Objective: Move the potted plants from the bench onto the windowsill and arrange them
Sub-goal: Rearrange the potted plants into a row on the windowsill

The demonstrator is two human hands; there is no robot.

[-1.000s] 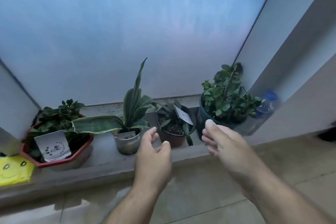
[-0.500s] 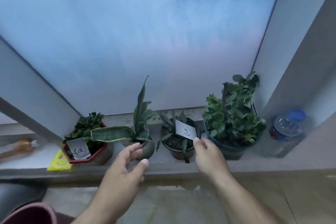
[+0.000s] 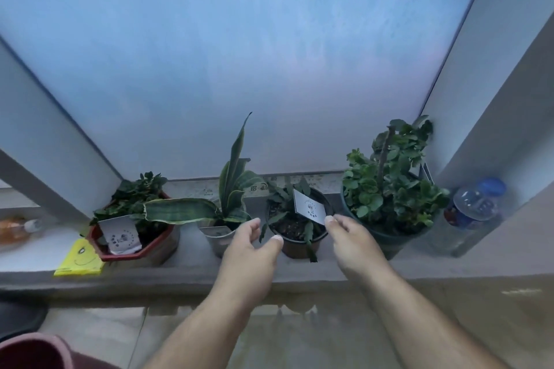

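1. A frosted window pane (image 3: pixel 239 54) fills the background, and a grey stone windowsill (image 3: pixel 192 272) runs across below it with four potted plants in a row
2. At the left end a red octagonal pot (image 3: pixel 132 251) holds a low leafy plant and a white label card (image 3: pixel 120 235), with a yellow smiley note (image 3: pixel 79 260) lying just beside its left foot
3. Next comes a small metal pot (image 3: pixel 218 241) with a snake plant (image 3: pixel 233 176); one long striped leaf reaches left over the red pot
4. A small brown pot (image 3: pixel 295 245) stands in the middle with a dark spiky plant and a tilted white tag (image 3: pixel 308 208)
5. A dark round pot (image 3: pixel 389 238) to its right carries a bushy green plant (image 3: pixel 389 182)
6. A clear plastic bottle (image 3: pixel 473 209) with a blue cap stands at the right end of the sill, against the wall
7. The left hand (image 3: pixel 248 251) hovers between the metal pot and the brown pot; its fingers are apart and loosely spread, holding nothing, the thumb tip near the brown pot's rim
8. The right hand (image 3: pixel 350 239) reaches to the brown pot's right side; its fingers look loosely extended, one fingertip at the lower corner of the white tag, and whether it touches the tag cannot be told
9. An orange object (image 3: pixel 15 229) lies blurred at the far left
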